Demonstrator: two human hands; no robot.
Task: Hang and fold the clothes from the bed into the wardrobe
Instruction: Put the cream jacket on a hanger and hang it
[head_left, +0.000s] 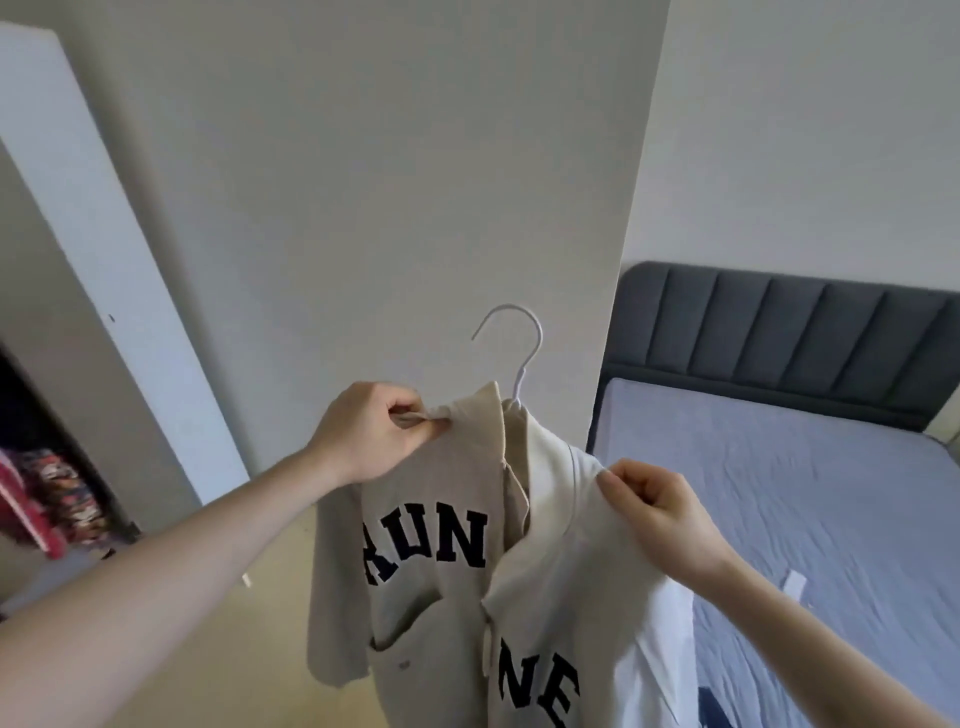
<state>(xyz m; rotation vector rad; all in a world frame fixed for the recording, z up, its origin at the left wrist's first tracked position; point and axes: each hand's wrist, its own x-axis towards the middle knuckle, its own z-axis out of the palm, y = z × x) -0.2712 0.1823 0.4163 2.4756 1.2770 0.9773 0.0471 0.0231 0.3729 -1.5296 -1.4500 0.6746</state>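
A beige button-front shirt with dark block letters hangs on a white hanger, whose hook sticks up above the collar. My left hand pinches the shirt's left shoulder near the collar. My right hand pinches the fabric at the right shoulder. The shirt's front is open down the middle. The wardrobe is at the far left, with colourful clothes inside its dark opening. The bed lies to the right.
A white wardrobe door stands open at the left. A pale wall panel is right behind the shirt. The bed has a dark grey padded headboard and a blue-grey sheet; a small white item lies on it.
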